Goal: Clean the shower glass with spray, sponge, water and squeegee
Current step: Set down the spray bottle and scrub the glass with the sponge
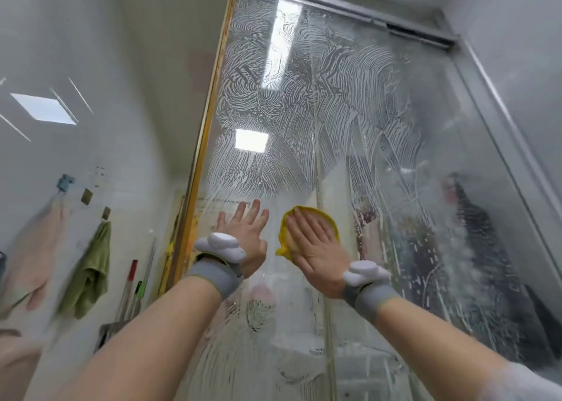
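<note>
Flat left hand touches soapy glass; flat right hand presses yellow sponge.

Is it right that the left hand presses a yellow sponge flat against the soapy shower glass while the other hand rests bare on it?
Not quite: the head view shows the right hand pressing the yellow sponge against the soapy shower glass; the left hand rests bare on it.

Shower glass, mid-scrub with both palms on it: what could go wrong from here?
1. The left hand braces flat on the soapy shower glass and might slip.
2. The right hand only presses the yellow sponge, no grip, so it could slide free.
3. Suds may dry into streaks.
</note>
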The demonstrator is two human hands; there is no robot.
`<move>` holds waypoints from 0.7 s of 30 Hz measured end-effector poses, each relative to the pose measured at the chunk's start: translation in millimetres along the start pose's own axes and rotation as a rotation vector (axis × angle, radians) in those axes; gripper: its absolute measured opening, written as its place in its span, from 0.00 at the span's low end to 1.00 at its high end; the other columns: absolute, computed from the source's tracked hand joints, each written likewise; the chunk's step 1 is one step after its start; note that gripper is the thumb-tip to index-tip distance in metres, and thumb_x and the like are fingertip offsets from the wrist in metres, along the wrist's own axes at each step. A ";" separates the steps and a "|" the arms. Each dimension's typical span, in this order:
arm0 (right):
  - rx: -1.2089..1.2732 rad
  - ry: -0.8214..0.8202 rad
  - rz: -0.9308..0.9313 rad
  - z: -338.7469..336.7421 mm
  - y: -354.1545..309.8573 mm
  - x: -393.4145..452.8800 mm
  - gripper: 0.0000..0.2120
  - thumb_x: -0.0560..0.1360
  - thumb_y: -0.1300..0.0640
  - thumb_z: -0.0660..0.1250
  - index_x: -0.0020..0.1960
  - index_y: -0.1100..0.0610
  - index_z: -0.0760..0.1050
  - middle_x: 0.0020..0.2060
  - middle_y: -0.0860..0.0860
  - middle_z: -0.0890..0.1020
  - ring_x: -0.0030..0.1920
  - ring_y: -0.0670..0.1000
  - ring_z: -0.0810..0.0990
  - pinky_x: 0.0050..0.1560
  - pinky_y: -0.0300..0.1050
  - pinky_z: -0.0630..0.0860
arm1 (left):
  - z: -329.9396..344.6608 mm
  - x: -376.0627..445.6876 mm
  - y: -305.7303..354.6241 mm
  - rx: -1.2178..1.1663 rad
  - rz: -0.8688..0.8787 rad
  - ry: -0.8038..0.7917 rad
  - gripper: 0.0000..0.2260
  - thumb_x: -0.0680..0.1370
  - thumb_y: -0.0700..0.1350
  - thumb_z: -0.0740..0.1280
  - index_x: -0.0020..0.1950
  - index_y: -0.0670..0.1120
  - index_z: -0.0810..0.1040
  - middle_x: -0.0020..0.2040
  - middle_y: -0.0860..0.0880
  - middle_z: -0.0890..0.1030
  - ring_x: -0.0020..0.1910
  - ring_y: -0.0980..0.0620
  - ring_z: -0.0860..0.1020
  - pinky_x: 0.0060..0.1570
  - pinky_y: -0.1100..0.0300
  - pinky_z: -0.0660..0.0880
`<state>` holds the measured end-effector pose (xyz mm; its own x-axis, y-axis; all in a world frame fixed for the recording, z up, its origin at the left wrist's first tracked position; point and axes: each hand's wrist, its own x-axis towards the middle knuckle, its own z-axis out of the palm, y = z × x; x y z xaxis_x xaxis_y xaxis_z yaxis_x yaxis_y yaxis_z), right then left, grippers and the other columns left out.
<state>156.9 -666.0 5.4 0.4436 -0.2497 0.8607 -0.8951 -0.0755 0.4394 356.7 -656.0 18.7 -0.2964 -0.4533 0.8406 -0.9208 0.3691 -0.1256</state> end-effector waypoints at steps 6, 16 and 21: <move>-0.011 -0.050 0.641 -11.6 68.7 -10.3 0.38 0.71 0.43 0.34 0.78 0.56 0.38 0.77 0.53 0.40 0.77 0.51 0.39 0.75 0.46 0.37 | 0.0 -1.6 0.1 -0.019 0.004 0.007 0.28 0.82 0.48 0.53 0.80 0.52 0.45 0.79 0.52 0.39 0.78 0.47 0.41 0.74 0.44 0.41; 0.023 -0.043 0.277 -3.3 40.3 -41.0 0.38 0.70 0.39 0.35 0.77 0.53 0.39 0.77 0.51 0.43 0.77 0.52 0.42 0.71 0.41 0.32 | 11.1 -13.5 3.1 0.007 0.007 0.009 0.28 0.82 0.48 0.52 0.80 0.52 0.44 0.79 0.52 0.38 0.78 0.49 0.41 0.75 0.45 0.41; -0.015 -0.094 -0.174 16.8 -25.1 -110.4 0.31 0.79 0.45 0.50 0.79 0.53 0.45 0.78 0.54 0.49 0.77 0.55 0.47 0.75 0.50 0.40 | 19.9 -28.6 4.9 0.024 0.005 -0.011 0.29 0.81 0.48 0.53 0.79 0.52 0.43 0.79 0.53 0.38 0.78 0.49 0.41 0.75 0.45 0.41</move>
<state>129.6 -652.7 -105.0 0.5848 -0.3231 0.7441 -0.8042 -0.1109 0.5839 355.6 -657.4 -16.5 -0.3035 -0.4609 0.8339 -0.9251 0.3521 -0.1421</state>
